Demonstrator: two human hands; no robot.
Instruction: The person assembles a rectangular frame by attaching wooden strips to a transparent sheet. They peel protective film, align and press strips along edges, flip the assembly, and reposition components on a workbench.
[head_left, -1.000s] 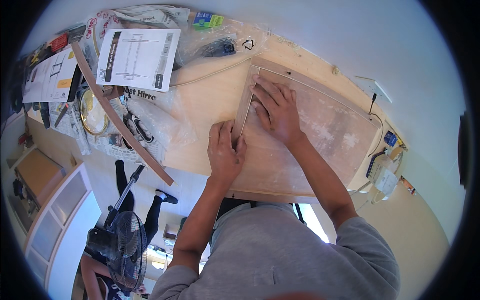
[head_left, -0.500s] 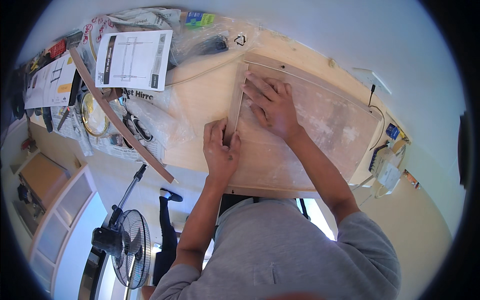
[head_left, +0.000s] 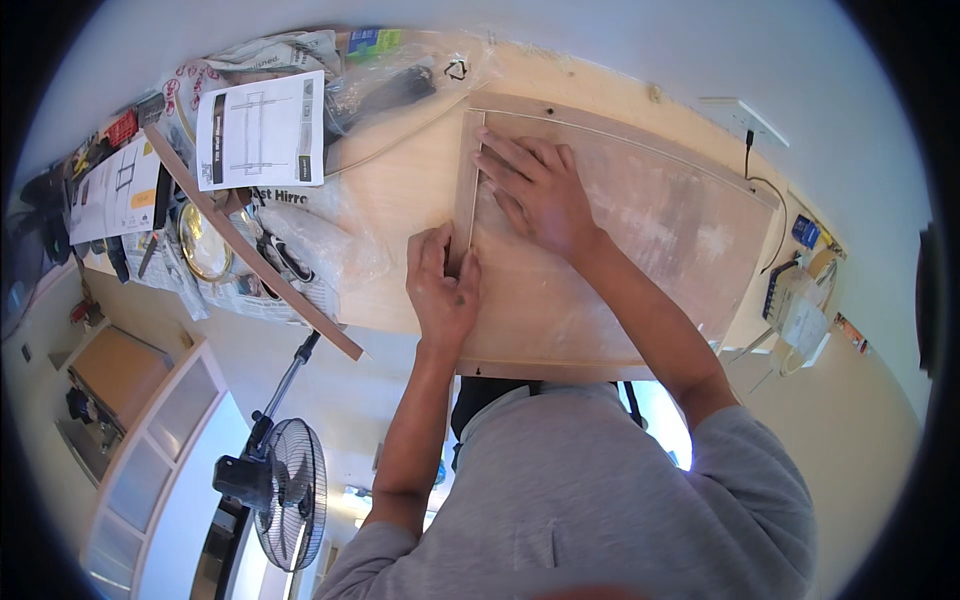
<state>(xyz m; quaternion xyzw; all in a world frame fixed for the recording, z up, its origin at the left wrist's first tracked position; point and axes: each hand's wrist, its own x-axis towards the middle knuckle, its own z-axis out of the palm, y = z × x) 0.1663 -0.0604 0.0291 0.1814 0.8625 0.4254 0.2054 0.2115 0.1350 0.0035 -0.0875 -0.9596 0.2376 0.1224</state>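
A shallow wooden framed panel (head_left: pixel 650 215) lies on the workbench in front of me, its inner face blotched with pale marks. A thin light strip (head_left: pixel 474 205) runs along the inside of its left edge. My left hand (head_left: pixel 443 292) is closed round that left edge, thumb on the inner side and fingers on the outer side. Farther up the same edge, my right hand (head_left: pixel 543 192) lies palm down over the panel. Its fingers are stretched out and apart, with the tips touching the strip near the far left corner.
A long brown wooden strip (head_left: pixel 250 255) lies across newspapers, clear plastic and a printed leaflet (head_left: pixel 260 130) on the left. A roll of tape (head_left: pixel 205 242) sits beneath it. Right of the panel are a black cable (head_left: pixel 782 225) and a white box (head_left: pixel 803 305). A black fan (head_left: pixel 290 490) stands lower left.
The whole view has shifted slightly. Both hands keep to the panel's left edge, the left one a little nearer to me along it. A dark-clothed leg beside the fan has gone from view.
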